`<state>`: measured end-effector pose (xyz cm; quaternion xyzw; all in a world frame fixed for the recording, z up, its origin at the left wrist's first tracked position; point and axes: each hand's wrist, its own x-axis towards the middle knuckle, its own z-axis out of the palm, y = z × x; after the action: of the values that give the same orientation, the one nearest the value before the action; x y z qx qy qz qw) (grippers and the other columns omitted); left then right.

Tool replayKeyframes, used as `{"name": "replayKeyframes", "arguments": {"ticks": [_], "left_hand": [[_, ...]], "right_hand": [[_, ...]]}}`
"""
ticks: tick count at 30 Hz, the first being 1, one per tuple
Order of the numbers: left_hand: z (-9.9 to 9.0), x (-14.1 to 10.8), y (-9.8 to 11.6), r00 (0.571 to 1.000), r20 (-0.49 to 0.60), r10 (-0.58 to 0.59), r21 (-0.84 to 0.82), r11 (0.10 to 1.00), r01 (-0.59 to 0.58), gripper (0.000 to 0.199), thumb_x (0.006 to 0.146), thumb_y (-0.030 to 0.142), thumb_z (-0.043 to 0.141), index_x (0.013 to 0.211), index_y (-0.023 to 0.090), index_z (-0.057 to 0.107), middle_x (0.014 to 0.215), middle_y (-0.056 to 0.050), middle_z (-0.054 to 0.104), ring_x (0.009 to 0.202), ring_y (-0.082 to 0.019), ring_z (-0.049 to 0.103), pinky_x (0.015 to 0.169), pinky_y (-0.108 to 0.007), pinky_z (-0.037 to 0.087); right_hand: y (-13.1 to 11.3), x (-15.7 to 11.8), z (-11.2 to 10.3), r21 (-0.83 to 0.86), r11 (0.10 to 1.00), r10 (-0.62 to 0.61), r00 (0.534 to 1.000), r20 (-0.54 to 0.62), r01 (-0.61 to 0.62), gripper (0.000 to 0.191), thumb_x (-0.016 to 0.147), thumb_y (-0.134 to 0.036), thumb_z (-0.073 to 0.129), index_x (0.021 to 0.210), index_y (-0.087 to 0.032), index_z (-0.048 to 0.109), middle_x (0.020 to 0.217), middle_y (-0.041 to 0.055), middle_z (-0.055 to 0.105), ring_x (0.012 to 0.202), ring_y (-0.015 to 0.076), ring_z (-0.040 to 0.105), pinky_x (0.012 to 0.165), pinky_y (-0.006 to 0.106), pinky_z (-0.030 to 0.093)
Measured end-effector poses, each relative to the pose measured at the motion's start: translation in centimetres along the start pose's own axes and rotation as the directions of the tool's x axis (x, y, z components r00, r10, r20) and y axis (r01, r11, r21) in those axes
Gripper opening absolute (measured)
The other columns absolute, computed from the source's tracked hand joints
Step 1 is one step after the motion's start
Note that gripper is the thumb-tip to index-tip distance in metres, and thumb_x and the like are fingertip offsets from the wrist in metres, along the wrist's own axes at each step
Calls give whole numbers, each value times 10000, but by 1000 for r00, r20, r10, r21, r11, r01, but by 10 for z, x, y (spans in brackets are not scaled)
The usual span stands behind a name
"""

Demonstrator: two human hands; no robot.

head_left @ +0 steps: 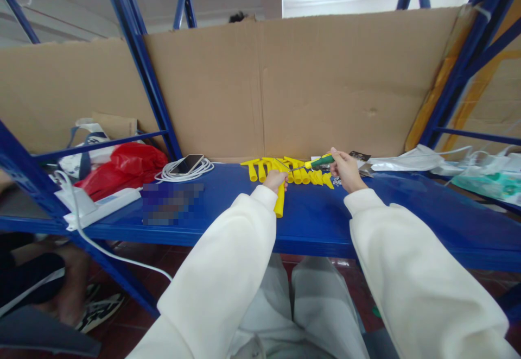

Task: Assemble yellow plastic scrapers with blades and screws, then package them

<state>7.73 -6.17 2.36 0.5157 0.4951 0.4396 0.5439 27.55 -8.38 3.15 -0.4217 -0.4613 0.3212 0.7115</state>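
My left hand (276, 180) is closed around a yellow plastic tube-shaped part (279, 202), whose round end points down toward me. In my right hand (345, 170) is a screwdriver with a green and yellow handle (323, 161). Its metal shaft runs left toward the part at my left hand; whether the tip touches it I cannot tell. Behind both hands lies a row of similar yellow parts (253, 171), with smaller yellow pieces (316, 177) at its right end. Small metal bits (337, 182), too small to make out, lie close to my right hand.
A coiled white cable (179, 170) with a phone (187, 164) on it, a power strip (106, 207) and a red bag (126, 166) are on the left of the blue shelf (240, 223). Plastic packaging (402, 159) lies right. Cardboard (317, 82) stands behind. Another person's leg shows lower left.
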Motion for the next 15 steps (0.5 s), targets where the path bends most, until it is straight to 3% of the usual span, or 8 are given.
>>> {"name": "replayKeyframes", "arguments": {"ticks": [4, 8, 12, 15], "left_hand": [[0, 1, 0, 1000, 1, -2, 20, 1000, 2, 251, 830, 0, 516, 662, 186, 493, 470, 52, 417, 394, -67, 380, 449, -218, 351], [0, 3, -1, 1000, -15, -10, 44, 999, 11, 172, 835, 22, 535, 749, 167, 569, 509, 47, 418, 461, -92, 442, 542, -254, 436], [0, 2, -1, 1000, -19, -10, 49, 999, 10, 121, 823, 50, 577, 772, 160, 585, 568, 27, 453, 543, -122, 502, 628, -300, 472], [1, 0, 0, 1000, -10, -7, 50, 999, 8, 121, 830, 57, 569, 763, 158, 577, 569, 32, 448, 540, -119, 503, 646, -301, 475]], "right_hand": [[-1, 2, -1, 78, 997, -25, 994, 108, 17, 337, 760, -486, 779, 808, -182, 641, 449, -62, 507, 372, 66, 428, 342, 160, 323], [4, 6, -3, 103, 995, -40, 981, 191, 20, 369, 701, -486, 824, 837, -202, 632, 496, -70, 517, 413, 73, 461, 365, 168, 362], [10, 10, -5, 38, 994, -105, 990, 93, 102, 420, 676, -521, 829, 754, -208, 559, 469, -93, 451, 351, 47, 359, 312, 166, 248], [11, 11, -5, 29, 995, -92, 996, 19, 92, 449, 674, -505, 830, 702, -217, 487, 470, -93, 455, 336, 39, 340, 301, 163, 216]]}}
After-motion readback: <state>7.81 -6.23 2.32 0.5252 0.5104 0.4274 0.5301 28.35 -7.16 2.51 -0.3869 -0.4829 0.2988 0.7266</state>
